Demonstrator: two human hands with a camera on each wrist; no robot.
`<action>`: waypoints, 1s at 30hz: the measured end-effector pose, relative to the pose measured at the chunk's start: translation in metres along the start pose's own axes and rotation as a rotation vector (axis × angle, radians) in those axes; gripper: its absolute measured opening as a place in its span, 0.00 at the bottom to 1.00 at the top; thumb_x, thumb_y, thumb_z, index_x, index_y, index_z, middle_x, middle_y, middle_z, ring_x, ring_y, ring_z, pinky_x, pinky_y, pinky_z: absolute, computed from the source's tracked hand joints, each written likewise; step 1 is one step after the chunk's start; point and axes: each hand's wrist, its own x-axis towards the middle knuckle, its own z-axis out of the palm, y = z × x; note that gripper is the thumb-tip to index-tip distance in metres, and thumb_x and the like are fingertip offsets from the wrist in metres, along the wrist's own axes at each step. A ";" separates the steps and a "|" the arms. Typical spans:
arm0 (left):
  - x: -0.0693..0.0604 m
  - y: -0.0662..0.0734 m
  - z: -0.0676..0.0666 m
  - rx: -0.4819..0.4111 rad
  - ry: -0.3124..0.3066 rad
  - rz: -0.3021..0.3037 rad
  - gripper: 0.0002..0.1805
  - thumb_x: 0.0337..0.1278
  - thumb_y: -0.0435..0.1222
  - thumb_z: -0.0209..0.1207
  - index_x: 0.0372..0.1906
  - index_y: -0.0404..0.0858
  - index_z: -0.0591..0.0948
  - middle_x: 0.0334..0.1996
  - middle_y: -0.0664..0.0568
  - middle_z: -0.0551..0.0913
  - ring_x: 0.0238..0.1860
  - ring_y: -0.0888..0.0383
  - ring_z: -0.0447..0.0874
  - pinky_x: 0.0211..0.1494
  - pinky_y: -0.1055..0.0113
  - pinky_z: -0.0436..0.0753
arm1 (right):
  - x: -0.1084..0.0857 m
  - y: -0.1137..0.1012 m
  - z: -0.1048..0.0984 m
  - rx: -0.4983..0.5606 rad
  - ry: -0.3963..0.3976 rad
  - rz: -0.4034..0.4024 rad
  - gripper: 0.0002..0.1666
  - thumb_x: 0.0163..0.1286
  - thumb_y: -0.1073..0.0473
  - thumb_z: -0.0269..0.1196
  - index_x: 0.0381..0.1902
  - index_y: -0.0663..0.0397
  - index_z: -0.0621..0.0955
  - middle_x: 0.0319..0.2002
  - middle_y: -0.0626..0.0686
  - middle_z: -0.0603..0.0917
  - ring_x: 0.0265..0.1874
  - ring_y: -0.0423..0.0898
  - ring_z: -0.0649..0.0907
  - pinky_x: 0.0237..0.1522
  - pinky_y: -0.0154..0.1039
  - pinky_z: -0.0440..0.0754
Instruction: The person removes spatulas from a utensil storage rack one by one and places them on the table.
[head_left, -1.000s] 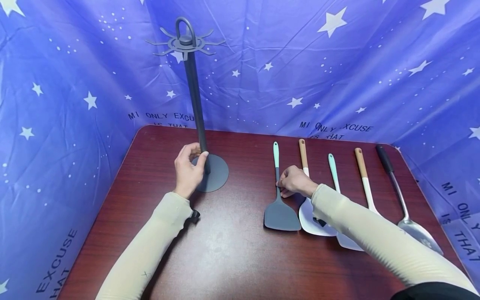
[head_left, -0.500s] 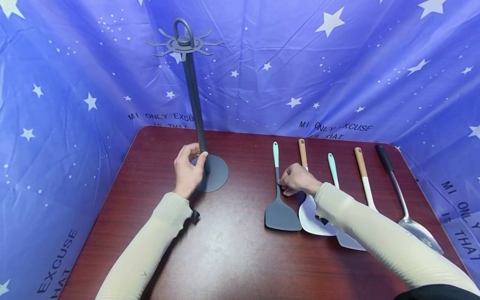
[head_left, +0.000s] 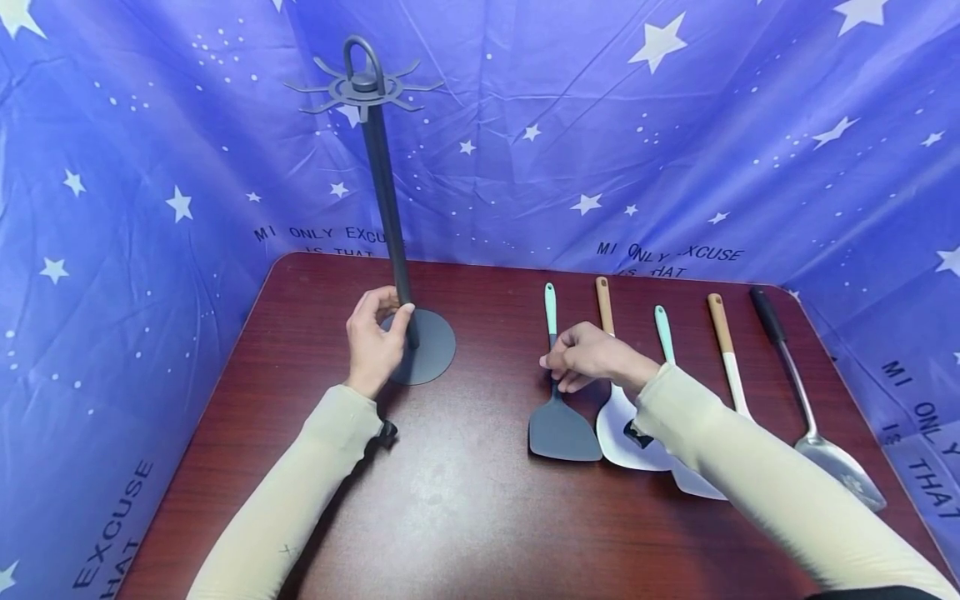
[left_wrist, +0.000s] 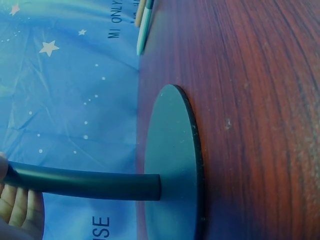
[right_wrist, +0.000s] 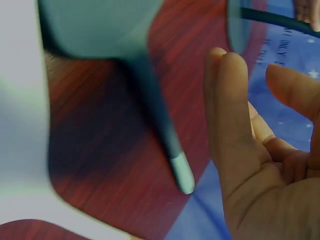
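Observation:
In the head view my left hand (head_left: 377, 342) holds the pole of a dark grey utensil stand (head_left: 386, 192) just above its round base (head_left: 431, 346). The stand is upright, with a ring of hooks and a loop on top. The left wrist view shows the pole (left_wrist: 90, 182) between thumb and fingers. My right hand (head_left: 588, 357) hovers over the handle of a grey spatula (head_left: 564, 429) with a mint grip end. The right wrist view has that spatula (right_wrist: 155, 100) flat on the table, apart from my straight fingers (right_wrist: 231, 100), the thumb spread away.
Right of the grey spatula lie a white one with a wooden grip (head_left: 618, 437), a mint-handled one (head_left: 663, 333), another wooden-gripped utensil (head_left: 722, 325) and a steel turner (head_left: 840, 467) with a black handle. A starry blue cloth (head_left: 480, 167) surrounds the reddish-brown table (head_left: 450, 517).
My right hand, whose fingertips were at the grey spatula's shaft, has risen off it and spread its fingers across above it. The spatula and my left hand stay in place.

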 end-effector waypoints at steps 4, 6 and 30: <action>0.001 0.001 -0.001 0.010 -0.011 -0.022 0.09 0.49 0.18 0.62 0.38 0.21 0.78 0.33 0.33 0.80 0.35 0.43 0.81 0.43 0.52 0.83 | -0.009 -0.010 0.002 -0.003 -0.020 -0.041 0.16 0.65 0.58 0.63 0.37 0.70 0.78 0.31 0.63 0.83 0.24 0.48 0.85 0.31 0.43 0.87; 0.000 -0.006 -0.001 0.013 -0.015 -0.033 0.09 0.49 0.18 0.62 0.38 0.22 0.78 0.33 0.33 0.80 0.35 0.43 0.81 0.43 0.52 0.83 | -0.014 -0.014 0.003 -0.013 -0.029 -0.062 0.15 0.65 0.57 0.63 0.36 0.67 0.79 0.32 0.63 0.83 0.25 0.49 0.85 0.32 0.43 0.87; -0.014 0.027 -0.012 0.292 -0.172 0.290 0.24 0.51 0.43 0.64 0.50 0.31 0.78 0.44 0.43 0.79 0.44 0.48 0.77 0.48 0.56 0.79 | -0.066 -0.035 0.011 -0.474 0.253 -0.411 0.18 0.67 0.46 0.61 0.46 0.52 0.81 0.38 0.46 0.84 0.39 0.41 0.82 0.43 0.43 0.82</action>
